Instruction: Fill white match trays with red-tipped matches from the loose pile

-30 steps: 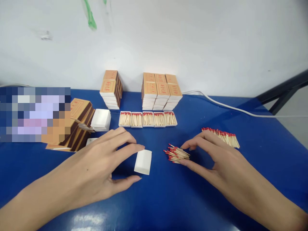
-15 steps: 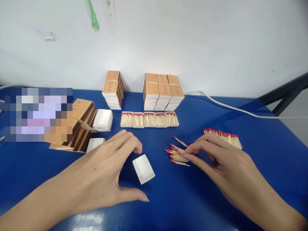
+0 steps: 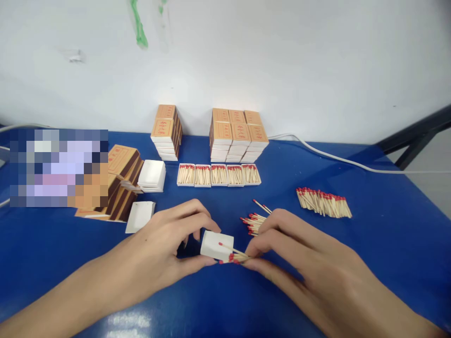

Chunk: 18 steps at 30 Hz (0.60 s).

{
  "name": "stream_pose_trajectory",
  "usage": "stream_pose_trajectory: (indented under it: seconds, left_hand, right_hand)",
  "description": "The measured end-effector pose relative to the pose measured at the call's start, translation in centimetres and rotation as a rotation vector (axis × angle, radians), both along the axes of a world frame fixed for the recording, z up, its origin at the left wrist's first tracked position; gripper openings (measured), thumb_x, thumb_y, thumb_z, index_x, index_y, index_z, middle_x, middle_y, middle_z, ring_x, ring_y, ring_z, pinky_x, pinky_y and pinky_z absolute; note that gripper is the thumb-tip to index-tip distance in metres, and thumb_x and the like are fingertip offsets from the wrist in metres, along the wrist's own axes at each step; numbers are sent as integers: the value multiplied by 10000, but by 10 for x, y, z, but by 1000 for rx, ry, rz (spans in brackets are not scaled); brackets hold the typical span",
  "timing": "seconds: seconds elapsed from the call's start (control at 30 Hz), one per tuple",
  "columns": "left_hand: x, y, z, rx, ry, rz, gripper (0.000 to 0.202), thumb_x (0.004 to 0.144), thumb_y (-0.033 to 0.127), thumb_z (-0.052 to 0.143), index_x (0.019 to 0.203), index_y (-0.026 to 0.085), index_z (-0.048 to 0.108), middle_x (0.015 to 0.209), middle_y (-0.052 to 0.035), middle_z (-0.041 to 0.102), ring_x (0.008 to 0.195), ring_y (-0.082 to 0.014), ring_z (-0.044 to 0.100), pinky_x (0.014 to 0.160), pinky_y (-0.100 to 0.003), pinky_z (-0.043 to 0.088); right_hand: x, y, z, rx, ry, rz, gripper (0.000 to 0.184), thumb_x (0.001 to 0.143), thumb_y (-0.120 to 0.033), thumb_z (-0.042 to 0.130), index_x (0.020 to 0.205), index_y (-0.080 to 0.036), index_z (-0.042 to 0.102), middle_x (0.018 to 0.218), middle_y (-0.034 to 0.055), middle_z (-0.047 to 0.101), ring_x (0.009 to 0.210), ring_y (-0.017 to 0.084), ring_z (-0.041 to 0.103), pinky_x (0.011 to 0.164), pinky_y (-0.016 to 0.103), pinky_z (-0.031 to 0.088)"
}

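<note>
Between the thumb and fingers of my left hand (image 3: 169, 239) is a white matchbox tray (image 3: 213, 244), with nothing lying inside it. My right hand (image 3: 296, 258) pinches a small bunch of red-tipped matches (image 3: 236, 256) at the tray's right front edge; one match stretches over the tray and others sit just in front of its rim. Behind my right hand lies a loose pile of matches (image 3: 254, 223), partly hidden by the fingers. Farther right, a bigger heap of matches (image 3: 324, 203) rests on the table.
Trays filled with matches (image 3: 219, 175) stand in a row ahead. Stacked closed matchboxes (image 3: 239, 134) and a second matchbox stack (image 3: 165, 129) are behind them. To the left are white trays (image 3: 152, 174), a single tray (image 3: 141, 216) and orange-brown box sleeves (image 3: 121, 162). A white cable (image 3: 327, 152) runs along the back.
My right hand has lifted a bunch of matches from the loose pile and carried it left to the tray. My left hand has closed on the tray, which has turned slightly.
</note>
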<state>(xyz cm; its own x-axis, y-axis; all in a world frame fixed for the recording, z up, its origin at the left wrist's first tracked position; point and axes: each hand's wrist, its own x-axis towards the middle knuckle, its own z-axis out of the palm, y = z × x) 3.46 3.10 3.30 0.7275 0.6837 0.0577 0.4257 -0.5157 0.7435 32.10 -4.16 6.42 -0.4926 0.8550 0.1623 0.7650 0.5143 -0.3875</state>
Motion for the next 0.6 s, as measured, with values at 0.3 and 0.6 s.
stream_pose_trajectory:
  seconds: [0.3,0.6]
  left_hand:
    - [10,-7,-4,-16,-38,11,289,1027,227,880,1231,334,705,1193,62,671,981,-112,705,869,-256,562]
    - [8,-12,-3,-28,-11,50,368,971,262,940,1269,337,737,1250,55,686,931,-110,715,814,-278,566]
  right_hand:
    - [-32,14,-6,239,-250,86,190,883,-17,659,928,-189,728,902,79,652,772,231,601,496,338,493]
    - [-13,10,-5,-46,-109,29,103,1110,-186,685,1149,-254,752,1160,74,747,993,216,745,844,337,664]
